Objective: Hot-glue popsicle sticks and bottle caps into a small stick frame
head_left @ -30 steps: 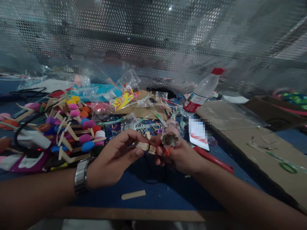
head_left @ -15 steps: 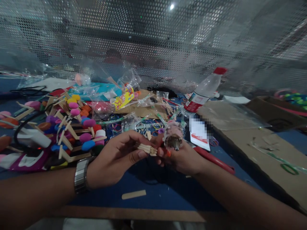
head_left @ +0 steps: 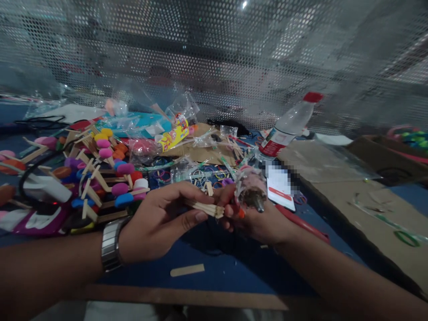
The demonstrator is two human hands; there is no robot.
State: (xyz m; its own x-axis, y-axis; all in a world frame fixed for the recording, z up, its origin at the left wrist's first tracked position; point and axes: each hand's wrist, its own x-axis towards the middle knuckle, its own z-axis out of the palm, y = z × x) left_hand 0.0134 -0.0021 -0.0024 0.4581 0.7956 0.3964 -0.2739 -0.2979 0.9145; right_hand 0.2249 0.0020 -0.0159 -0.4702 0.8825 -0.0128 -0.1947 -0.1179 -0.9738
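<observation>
Tan sticks [head_left: 211, 209], pinkish glue gun [head_left: 251, 182]

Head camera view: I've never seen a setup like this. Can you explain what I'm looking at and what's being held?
There's no machine: these are a person's bare hands, seen from a camera worn on their head, facing forward and down. The left hand pinches a small bundle of wooden sticks. The right hand grips a tool with a worn pink barrel and metal tip. On the blue table lie a loose stick, coloured rounded pieces, a phone and a red-capped bottle.
</observation>
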